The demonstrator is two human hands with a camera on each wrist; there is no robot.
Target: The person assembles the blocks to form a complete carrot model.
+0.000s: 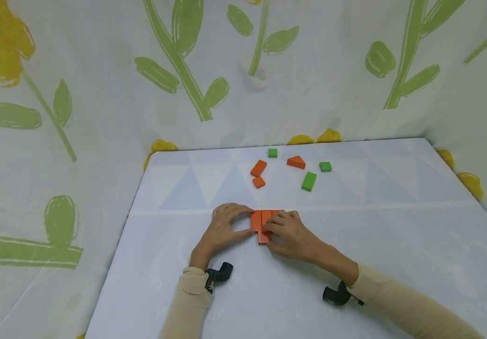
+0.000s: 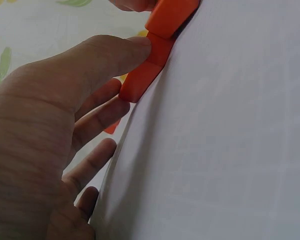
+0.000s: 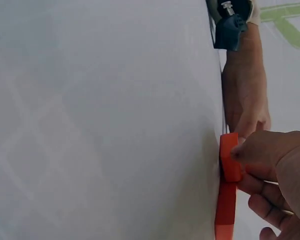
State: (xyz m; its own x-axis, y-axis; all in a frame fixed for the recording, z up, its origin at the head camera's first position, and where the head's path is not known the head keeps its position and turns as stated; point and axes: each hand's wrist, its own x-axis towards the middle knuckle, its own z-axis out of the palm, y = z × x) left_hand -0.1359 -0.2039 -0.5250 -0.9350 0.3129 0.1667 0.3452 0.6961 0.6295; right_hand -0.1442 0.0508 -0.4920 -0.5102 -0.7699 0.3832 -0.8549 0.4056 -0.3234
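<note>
Several orange blocks point(image 1: 256, 221) lie side by side on the white table, close in front of the person. My left hand point(image 1: 221, 231) holds the leftmost one, thumb at its near end and fingertips at its far end. Against the near side of the row sits another orange block point(image 1: 262, 238). Thumb and fingers of my right hand point(image 1: 293, 239) pinch this near block point(image 3: 230, 156), as the right wrist view shows. The right fingers cover part of the row's right side in the head view. The left thumb presses on orange in the left wrist view.
Beyond the hands lie loose blocks: an orange rectangle point(image 1: 258, 168), a small orange block point(image 1: 259, 182), an orange triangle point(image 1: 296, 162), a green rectangle point(image 1: 309, 181) and small green blocks point(image 1: 325, 166). A flower-patterned cloth point(image 1: 311, 84) hangs behind the table point(image 1: 175, 301).
</note>
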